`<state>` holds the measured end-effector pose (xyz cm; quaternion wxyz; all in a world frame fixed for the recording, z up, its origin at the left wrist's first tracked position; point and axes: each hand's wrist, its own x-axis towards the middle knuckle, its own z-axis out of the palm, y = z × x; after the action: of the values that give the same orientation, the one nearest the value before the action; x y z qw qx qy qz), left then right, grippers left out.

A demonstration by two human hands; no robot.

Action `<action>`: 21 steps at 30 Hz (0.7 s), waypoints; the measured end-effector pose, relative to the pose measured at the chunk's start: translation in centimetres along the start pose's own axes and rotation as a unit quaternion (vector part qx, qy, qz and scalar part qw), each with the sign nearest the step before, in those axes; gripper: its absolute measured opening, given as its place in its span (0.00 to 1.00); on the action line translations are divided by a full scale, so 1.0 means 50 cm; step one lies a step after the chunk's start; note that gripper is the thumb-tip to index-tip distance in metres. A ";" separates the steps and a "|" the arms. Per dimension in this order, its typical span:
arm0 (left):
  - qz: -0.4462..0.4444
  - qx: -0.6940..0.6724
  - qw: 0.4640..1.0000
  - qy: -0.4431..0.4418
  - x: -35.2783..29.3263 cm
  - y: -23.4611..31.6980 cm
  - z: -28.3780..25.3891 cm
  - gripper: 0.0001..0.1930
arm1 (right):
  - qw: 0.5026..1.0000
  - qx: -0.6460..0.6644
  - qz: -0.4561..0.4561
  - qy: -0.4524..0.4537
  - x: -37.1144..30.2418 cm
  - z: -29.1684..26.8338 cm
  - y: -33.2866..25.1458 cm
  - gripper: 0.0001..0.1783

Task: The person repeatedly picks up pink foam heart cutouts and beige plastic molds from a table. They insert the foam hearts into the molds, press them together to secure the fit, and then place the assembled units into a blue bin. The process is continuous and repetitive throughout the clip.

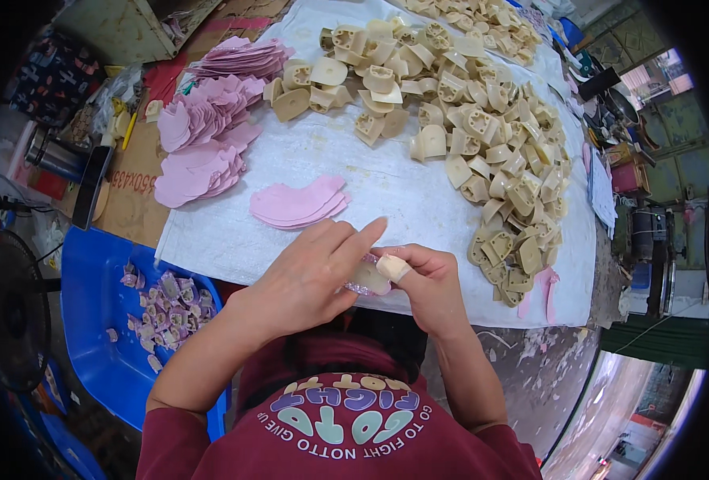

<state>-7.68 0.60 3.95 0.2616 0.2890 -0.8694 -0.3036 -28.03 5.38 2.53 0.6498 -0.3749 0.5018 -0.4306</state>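
Note:
Near the table's front edge, both my hands hold a cream plastic shoe heel [369,277] partly wrapped in glittery pink covering. My left hand [310,268] is curled at its left side, thumb against it, with one finger sticking up. From the right, my right hand [430,284] grips the same heel, its thumb wrapped in pale tape. The undersides of the fingers are hidden. Just beyond the hands lies a small fanned stack of pink cut pieces [298,203]. A large heap of bare cream heels [482,128] spreads across the far and right parts of the table.
Taller piles of pink cut pieces [202,172] stand at the left on the white sheet [322,144]. A blue tub [90,296] at lower left holds several covered heels [174,308]. A phone [92,188] leans near a metal container, and a fan [10,308] stands far left.

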 end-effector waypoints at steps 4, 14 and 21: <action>-0.005 0.016 1.000 0.003 -0.004 0.008 -0.004 0.31 | 0.998 -0.006 -0.065 -0.027 -0.011 -0.003 0.001 0.12; -0.072 0.028 0.992 0.101 0.009 0.028 0.029 0.21 | 0.995 0.008 -0.098 -0.013 -0.013 -0.007 -0.007 0.13; -0.146 -0.014 0.975 0.165 0.020 0.032 0.069 0.19 | 0.988 -0.057 -0.134 0.057 0.001 0.020 -0.004 0.16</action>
<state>-11.11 2.26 2.96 0.3586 0.4550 -0.7585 -0.2983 -27.10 5.30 2.92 0.5344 -0.4501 0.5068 -0.5050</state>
